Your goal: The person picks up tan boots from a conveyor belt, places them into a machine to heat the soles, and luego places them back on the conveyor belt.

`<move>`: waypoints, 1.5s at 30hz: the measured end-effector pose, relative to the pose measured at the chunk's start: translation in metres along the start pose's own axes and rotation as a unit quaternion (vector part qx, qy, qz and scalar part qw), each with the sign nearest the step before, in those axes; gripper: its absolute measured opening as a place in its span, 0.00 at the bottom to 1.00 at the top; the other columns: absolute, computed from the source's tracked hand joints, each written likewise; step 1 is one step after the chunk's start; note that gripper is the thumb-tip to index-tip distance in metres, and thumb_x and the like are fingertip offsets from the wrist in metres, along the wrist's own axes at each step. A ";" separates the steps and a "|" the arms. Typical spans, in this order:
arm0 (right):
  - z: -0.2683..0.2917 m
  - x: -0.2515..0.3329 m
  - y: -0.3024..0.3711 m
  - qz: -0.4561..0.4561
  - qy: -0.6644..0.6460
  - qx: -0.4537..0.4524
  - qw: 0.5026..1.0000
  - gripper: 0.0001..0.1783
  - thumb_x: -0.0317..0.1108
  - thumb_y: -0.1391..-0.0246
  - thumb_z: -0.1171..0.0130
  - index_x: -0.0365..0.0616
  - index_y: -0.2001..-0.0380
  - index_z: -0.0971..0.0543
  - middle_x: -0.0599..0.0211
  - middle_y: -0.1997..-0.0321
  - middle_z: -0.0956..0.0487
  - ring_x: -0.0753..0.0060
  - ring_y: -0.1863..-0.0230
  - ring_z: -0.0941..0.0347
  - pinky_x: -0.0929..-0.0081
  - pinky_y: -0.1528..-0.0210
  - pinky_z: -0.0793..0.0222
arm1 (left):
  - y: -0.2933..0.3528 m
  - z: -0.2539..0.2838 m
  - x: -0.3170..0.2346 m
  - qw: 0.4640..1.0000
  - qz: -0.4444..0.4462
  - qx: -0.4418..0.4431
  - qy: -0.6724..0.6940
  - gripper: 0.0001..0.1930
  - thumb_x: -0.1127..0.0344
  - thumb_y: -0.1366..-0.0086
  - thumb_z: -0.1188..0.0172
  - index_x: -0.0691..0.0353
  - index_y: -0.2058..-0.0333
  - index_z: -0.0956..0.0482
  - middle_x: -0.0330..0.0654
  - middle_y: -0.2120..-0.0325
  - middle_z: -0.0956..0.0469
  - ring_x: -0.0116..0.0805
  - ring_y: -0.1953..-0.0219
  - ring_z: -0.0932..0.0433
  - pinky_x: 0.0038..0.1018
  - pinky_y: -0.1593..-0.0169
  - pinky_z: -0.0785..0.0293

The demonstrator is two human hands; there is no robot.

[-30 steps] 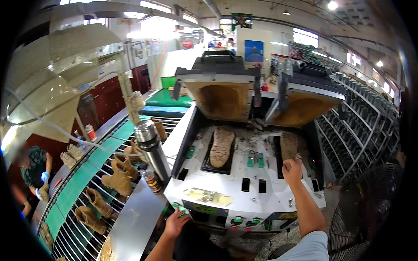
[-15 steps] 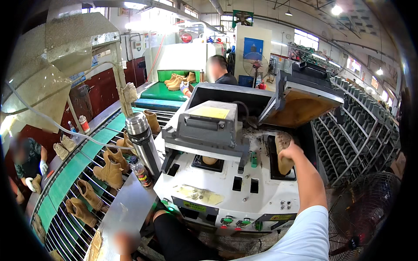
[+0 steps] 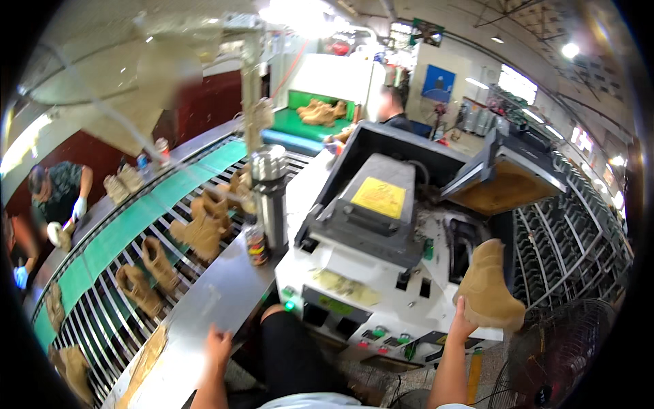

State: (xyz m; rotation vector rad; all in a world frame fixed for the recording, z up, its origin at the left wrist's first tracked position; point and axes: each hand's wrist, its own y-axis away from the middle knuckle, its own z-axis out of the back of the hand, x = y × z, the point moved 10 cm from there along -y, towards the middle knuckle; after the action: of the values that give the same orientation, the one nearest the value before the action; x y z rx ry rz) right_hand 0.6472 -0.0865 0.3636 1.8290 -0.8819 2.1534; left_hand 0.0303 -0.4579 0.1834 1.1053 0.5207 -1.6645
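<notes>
One tan boot up in my right hand, fingers curled round its lower end by the sole, in the air by the front right corner of the white press. Looks like suede, so I'd guess light, not slippery, floppy up top and stiff underneath; that sole end seems the spot to grab. Left hand's near the counter's right edge, too blurry to tell if it's holding anything. Bottle and steel flask stand at the counter's far end, more boots past its left edge.
</notes>
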 end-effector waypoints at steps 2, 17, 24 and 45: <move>-0.039 0.027 0.049 -0.019 -0.057 0.085 0.995 0.27 0.32 0.54 0.31 0.34 0.51 0.27 0.56 0.43 0.29 0.62 0.46 0.31 0.65 0.45 0.35 | -0.010 -0.026 0.045 0.996 -0.029 0.066 0.057 0.26 0.62 0.43 0.37 0.69 0.48 0.29 0.42 0.72 0.20 0.31 0.69 0.23 0.28 0.65 0.28; -0.183 0.286 0.490 0.221 -0.106 0.848 0.469 0.25 0.36 0.56 0.31 0.37 0.54 0.24 0.59 0.60 0.20 0.68 0.59 0.24 0.74 0.54 0.30 | 0.116 0.217 0.018 0.655 -0.077 -0.001 0.752 0.46 0.51 0.56 0.35 0.62 0.39 0.43 0.54 0.44 0.33 0.54 0.43 0.32 0.50 0.40 0.34; -0.234 0.116 0.494 0.217 0.132 0.783 0.568 0.15 0.34 0.55 0.34 0.38 0.64 0.21 0.62 0.71 0.19 0.69 0.69 0.22 0.75 0.64 0.27 | 0.078 0.349 0.156 0.677 -0.076 -0.298 0.668 0.33 0.64 0.46 0.43 0.66 0.41 0.39 0.52 0.46 0.31 0.49 0.45 0.30 0.44 0.42 0.32; -0.225 -0.006 0.464 0.256 0.171 0.673 0.673 0.04 0.28 0.58 0.41 0.45 0.74 0.23 0.61 0.74 0.26 0.59 0.72 0.28 0.66 0.67 0.31 | -0.058 0.358 0.198 0.938 0.012 -0.338 0.071 0.21 0.63 0.49 0.36 0.61 0.55 0.23 0.49 0.62 0.21 0.43 0.58 0.21 0.33 0.53 0.26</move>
State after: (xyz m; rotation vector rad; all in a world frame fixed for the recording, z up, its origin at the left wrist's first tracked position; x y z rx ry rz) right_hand 0.2298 -0.3379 0.1949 1.3097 0.6976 3.8861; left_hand -0.1807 -0.8136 0.1766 0.7105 1.0718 -1.2304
